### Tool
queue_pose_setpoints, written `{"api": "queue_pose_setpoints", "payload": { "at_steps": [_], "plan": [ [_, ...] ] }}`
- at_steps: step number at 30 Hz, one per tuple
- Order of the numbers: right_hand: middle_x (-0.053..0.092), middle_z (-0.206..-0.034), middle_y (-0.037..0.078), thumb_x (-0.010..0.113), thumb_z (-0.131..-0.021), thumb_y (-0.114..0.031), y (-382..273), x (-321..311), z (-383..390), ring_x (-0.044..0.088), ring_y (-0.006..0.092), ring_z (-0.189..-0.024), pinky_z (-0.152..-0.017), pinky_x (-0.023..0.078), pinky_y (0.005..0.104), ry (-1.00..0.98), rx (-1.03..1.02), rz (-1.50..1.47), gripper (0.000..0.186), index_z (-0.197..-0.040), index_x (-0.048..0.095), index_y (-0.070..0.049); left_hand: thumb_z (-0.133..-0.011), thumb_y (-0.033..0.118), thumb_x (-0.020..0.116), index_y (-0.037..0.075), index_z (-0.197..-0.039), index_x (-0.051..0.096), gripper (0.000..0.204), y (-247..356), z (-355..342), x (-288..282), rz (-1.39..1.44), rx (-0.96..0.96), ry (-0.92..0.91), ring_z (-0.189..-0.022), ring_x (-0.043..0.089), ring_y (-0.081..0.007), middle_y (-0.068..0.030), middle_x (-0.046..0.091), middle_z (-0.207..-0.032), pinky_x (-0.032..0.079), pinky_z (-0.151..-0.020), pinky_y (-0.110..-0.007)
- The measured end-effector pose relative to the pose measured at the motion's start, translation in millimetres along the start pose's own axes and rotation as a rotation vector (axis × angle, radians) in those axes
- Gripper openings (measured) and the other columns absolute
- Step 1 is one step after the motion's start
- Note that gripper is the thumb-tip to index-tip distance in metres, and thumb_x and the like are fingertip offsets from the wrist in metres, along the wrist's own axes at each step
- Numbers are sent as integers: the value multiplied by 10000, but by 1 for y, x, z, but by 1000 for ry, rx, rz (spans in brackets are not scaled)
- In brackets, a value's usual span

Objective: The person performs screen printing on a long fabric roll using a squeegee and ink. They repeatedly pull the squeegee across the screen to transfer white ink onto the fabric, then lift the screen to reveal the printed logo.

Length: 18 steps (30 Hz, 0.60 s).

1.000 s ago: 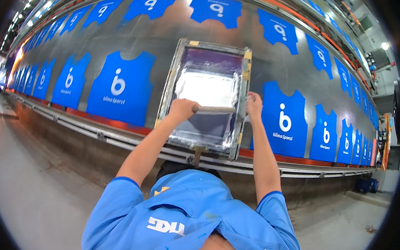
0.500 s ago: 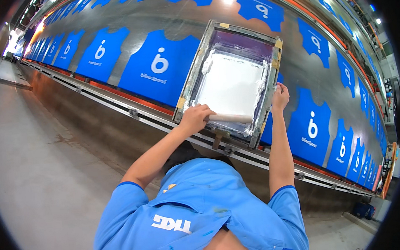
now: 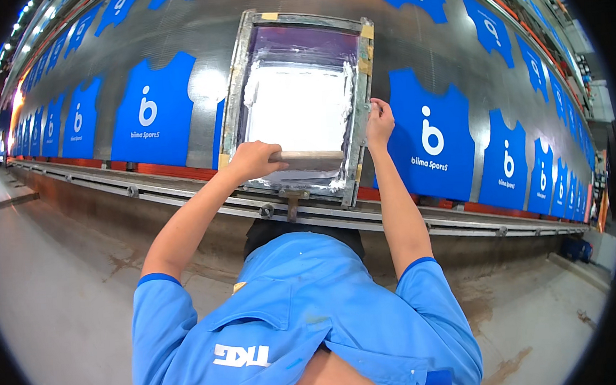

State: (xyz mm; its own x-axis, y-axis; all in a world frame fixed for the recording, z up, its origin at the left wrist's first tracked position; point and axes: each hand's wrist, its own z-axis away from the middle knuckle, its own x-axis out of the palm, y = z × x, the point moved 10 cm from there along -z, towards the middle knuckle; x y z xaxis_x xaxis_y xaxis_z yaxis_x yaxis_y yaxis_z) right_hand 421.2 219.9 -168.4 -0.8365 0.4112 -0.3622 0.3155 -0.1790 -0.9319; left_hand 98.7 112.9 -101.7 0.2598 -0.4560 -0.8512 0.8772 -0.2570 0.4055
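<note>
A screen-printing frame [image 3: 235, 88] with worn, taped edges lies on the long table in front of me. Inside it, a coat of white ink [image 3: 296, 102] spreads over the mesh, with thick smears along the sides. My left hand [image 3: 252, 160] is closed round the left end of a squeegee [image 3: 313, 161], which lies crosswise near the frame's close end. At the frame's right edge, my right hand [image 3: 380, 124] is closed, its fingers pinched on the rim. A strip of blue fabric [image 3: 219, 136] shows beside the frame's left side; the rest is hidden beneath.
Blue sleeveless shirts with white prints lie flat in rows, one left [image 3: 149, 114] and one right [image 3: 430, 134] of the frame. A metal rail [image 3: 204, 206] with small fittings edges the table before my body. Grey floor [image 3: 61, 275] extends to my left.
The frame has moved left along the table relative to the shirts, both hands travelling with it. The squeegee still lies across its near end. My view has turned as well.
</note>
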Motion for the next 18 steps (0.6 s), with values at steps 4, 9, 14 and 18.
{"api": "queue_pose_setpoints", "payload": {
  "at_steps": [4,9,14,18],
  "plan": [
    [624,-715,66,603,-994,-207,-5,7,4,551,152,-633,-617,451,341,-5,7,23,185,-1044,715,-69,-795,688,690,48,-768,666,641,10,-15,16,-113,-17,65,-732,702,-332,-135,687,-707,531,-673,-450],
    [655,-743,99,585,-1001,-237,-20,20,8,602,221,-655,-649,470,394,-26,-16,106,191,-1089,695,-109,-673,778,731,57,-718,684,723,2,-35,20,-171,-28,31,-698,699,-325,-127,687,-680,539,-665,-431],
    [685,-792,128,570,-1005,-249,-18,-1,9,649,278,-703,-687,492,420,1,-51,185,184,-1108,689,-154,-592,798,773,62,-779,738,760,-5,-57,18,-9,-24,-96,-716,706,-322,-138,703,-707,556,-694,-403],
    [716,-855,145,559,-1018,-290,-3,2,1,683,309,-759,-716,508,433,7,-33,176,208,-1105,689,-153,-593,742,815,62,-761,722,707,-13,-59,-29,5,-19,75,-692,688,-330,-121,690,-679,540,-662,-409]
  ]
}}
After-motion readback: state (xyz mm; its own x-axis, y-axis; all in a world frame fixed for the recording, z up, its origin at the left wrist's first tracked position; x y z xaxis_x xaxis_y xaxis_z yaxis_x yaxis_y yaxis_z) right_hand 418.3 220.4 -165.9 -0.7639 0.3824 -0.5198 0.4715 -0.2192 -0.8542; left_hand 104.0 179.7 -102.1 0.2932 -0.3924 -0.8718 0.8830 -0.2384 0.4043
